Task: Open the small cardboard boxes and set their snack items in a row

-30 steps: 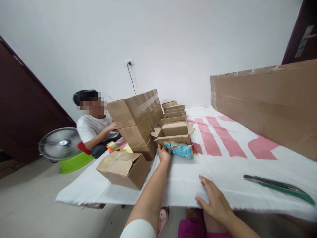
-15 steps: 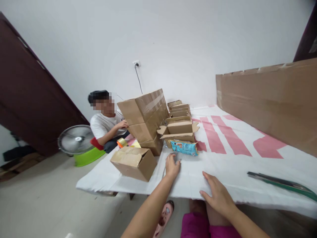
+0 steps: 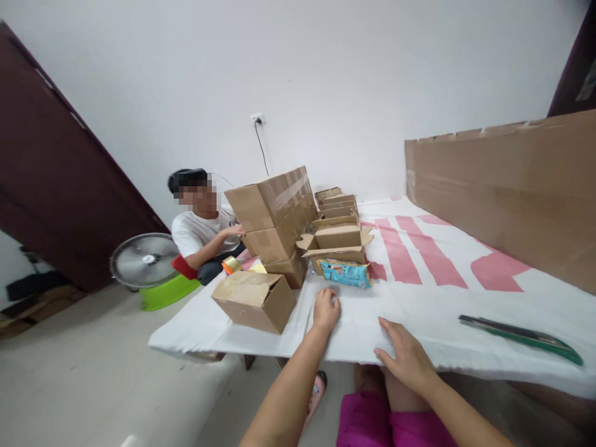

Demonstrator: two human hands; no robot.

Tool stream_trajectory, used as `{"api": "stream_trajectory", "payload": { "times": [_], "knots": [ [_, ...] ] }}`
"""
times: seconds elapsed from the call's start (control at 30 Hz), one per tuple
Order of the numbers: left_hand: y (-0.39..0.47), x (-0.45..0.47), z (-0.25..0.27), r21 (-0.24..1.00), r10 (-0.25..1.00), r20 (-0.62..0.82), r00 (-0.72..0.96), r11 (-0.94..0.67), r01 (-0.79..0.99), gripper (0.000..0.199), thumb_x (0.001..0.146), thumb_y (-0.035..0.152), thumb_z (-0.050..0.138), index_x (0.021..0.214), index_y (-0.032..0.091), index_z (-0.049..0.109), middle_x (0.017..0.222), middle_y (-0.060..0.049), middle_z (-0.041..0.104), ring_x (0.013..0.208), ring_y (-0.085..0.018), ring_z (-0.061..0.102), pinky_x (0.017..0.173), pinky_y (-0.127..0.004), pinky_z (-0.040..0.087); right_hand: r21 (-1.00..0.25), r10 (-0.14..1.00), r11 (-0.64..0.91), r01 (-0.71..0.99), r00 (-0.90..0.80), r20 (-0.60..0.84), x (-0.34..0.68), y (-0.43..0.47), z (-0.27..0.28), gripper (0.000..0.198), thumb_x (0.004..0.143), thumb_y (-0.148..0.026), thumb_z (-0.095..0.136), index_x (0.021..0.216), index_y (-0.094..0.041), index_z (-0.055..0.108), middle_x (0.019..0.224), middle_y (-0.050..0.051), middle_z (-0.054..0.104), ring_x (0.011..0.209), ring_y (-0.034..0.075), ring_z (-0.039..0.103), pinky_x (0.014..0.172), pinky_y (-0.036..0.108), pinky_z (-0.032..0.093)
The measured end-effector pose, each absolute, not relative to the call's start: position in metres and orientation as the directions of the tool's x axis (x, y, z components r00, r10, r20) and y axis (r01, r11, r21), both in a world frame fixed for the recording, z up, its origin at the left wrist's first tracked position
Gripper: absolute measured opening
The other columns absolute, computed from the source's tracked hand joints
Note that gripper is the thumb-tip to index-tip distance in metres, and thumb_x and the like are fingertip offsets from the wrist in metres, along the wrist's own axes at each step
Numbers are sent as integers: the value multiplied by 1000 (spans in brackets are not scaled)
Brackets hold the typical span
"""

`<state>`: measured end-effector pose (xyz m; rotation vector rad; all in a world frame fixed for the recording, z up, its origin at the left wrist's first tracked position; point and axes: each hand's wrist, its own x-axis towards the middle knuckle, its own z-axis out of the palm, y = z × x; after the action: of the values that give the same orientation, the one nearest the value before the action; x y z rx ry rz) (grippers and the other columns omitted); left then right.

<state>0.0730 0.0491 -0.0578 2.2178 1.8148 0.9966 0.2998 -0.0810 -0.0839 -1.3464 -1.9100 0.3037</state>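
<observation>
My left hand (image 3: pixel 326 309) rests on the white cloth with its fingers loosely bent and the thumb apart, holding nothing. A blue snack packet (image 3: pixel 345 274) lies just beyond it, against the front of an open cardboard box (image 3: pixel 342 241). Nearer the table edge, my right hand (image 3: pixel 405 355) is empty, thumb and fingers spread. Left of my left hand sits a small cardboard box (image 3: pixel 254 301) with its top flaps down. A green utility knife (image 3: pixel 521 338) lies on the cloth to the right of my right hand.
Taped cardboard boxes (image 3: pixel 279 214) are stacked at the left, and a person (image 3: pixel 200 223) crouches behind them, one hand at the stack. A tape dispenser (image 3: pixel 231 265) is nearby. Several open boxes stand in a row. A large cardboard panel (image 3: pixel 503 192) borders the right; a fan (image 3: pixel 148 261) stands on the floor.
The view has shifted slightly. Both my hands stay almost where they were, still empty. The packet and boxes keep their places on the cloth.
</observation>
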Motion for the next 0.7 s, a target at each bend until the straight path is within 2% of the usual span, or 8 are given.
{"api": "stream_trajectory", "payload": {
  "times": [0.27,0.37,0.47,0.53,0.63,0.7],
  "knots": [
    [37,77,-54,351,899,385,208,-351,868,13,82,13,53,85,16,65,96,-11,65,101,-26,57,92,-40,45,-537,856,445,716,-164,490,301,-79,-89,52,84,-29,54,133,-13,49,124,16,62,115,30,58,100,48,49],
    [29,78,-55,312,886,386,257,-387,867,15,83,14,53,92,16,65,101,-12,65,104,-27,58,93,-42,47,-544,856,443,712,-156,492,301,-79,-90,51,84,-28,54,132,-15,50,123,15,63,113,29,59,98,47,50],
    [15,75,-56,279,859,399,320,-446,850,22,83,13,52,102,15,64,115,-16,63,112,-28,57,98,-45,46,-544,854,448,709,-160,496,301,-79,-88,50,83,-28,55,131,-14,52,122,15,63,113,29,59,98,46,50],
    [1,70,-54,251,822,407,398,-519,817,25,82,14,53,105,15,63,120,-16,62,114,-27,57,99,-45,47,-541,852,452,709,-165,496,301,-80,-86,50,83,-28,55,131,-13,53,121,15,64,113,29,59,98,46,50],
    [-26,53,-39,198,722,411,557,-667,718,28,80,16,57,106,20,63,119,-11,65,112,-23,60,97,-37,50,-538,855,453,711,-176,488,301,-81,-83,50,83,-27,55,130,-12,53,120,16,64,112,29,60,97,46,50],
    [-41,34,-19,163,657,435,616,-730,664,27,82,15,53,107,22,63,120,-10,65,117,-22,58,101,-37,47,-537,856,455,711,-183,483,301,-82,-82,50,83,-27,55,130,-11,53,120,16,64,112,29,59,97,47,50]
  ]
}}
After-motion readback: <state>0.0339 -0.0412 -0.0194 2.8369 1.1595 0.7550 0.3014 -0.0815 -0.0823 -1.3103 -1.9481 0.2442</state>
